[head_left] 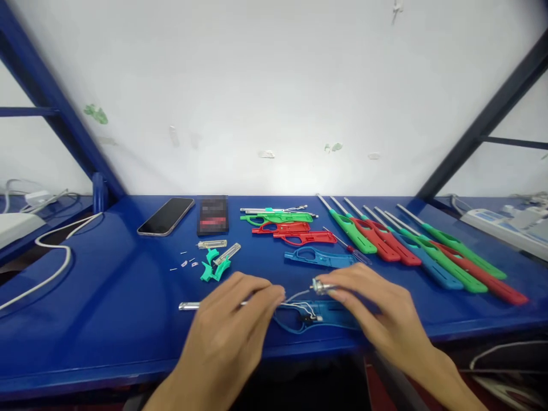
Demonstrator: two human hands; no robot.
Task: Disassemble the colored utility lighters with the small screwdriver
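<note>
My left hand is closed over the silver metal tube, its fingertips pinched at the thin wire beside the open blue lighter shell. White wires and a small black part lie in that shell. Between thumb and fingers, my right hand holds a small clear tank with a metal valve end, just above the shell. A thin pale tube runs from the valve toward my left fingertips. Another blue half shell rests behind my hands.
Assembled lighters lie in a row at right. Red half shells, a green shell and a screwdriver are behind. Teal triggers, a phone, a black box and a white cable are left.
</note>
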